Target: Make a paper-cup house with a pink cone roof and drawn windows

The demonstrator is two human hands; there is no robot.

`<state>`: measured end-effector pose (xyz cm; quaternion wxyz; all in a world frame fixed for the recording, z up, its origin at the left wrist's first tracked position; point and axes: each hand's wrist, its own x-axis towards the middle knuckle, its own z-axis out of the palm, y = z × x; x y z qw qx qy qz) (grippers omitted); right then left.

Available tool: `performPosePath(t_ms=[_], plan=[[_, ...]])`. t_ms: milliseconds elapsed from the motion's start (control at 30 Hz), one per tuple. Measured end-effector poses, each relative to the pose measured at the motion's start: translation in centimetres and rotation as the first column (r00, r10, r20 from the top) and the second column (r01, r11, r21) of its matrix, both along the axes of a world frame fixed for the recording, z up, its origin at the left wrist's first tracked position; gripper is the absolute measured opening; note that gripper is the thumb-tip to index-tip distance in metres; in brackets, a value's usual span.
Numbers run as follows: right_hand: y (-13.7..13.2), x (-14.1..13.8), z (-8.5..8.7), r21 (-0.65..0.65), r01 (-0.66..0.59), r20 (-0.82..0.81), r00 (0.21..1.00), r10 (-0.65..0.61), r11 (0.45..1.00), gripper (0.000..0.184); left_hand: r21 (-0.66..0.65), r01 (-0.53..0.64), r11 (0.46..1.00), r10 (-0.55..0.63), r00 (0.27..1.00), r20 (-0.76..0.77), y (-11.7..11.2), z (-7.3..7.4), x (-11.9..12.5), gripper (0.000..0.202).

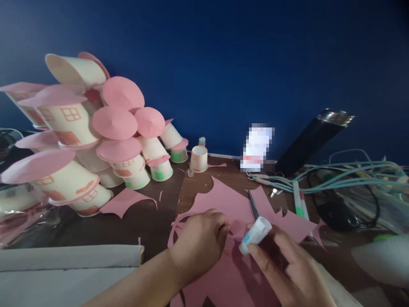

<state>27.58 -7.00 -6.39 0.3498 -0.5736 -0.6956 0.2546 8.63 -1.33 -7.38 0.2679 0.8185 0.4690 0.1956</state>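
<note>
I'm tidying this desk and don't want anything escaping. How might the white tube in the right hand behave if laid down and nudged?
The white tube looks cylindrical, so on its side it would probably roll. It is likely light, being slim enough for the right hand to grip by thumb and fingers. Its straight outline suggests it is stiff.

Head view, single: worn on the person's head, facing forward and down across a brown tabletop (pixel 156 232) to a blue wall (pixel 198 64); left hand (pixel 203 243) and right hand (pixel 290 266) close to the lens; lower right corner blurred, contents uncertain.
</note>
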Motion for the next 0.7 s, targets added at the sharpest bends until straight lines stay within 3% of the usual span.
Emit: performPosePath(t_ms=[100,267,433,700], plan=[[0.1,-0.06,-0.65,-0.046,-0.014,0.052,0.999,0.016,0.999,0.018,0.027,0.009,1.0,-0.008,0.999,-0.031,0.07,-0.19,0.06,0.021],[0.11,-0.27,-0.94,-0.046,-0.044,0.291,0.955,0.056,0.998,0.012,0.053,0.025,0.998,-0.021,0.997,-0.077,0.16,-0.35,0.05,0.021],[-0.02,-0.52,-0.78,0.049,-0.057,0.304,0.952,0.04,0.997,0.01,0.06,0.037,0.998,-0.033,0.997,-0.076,0.07,-0.19,-0.01,0.024],[-0.05,-0.22,-0.79,0.051,-0.127,0.327,0.939,0.104,0.991,0.02,0.04,0.053,0.998,-0.05,0.996,-0.073,0.17,0.06,0.01,0.026]])
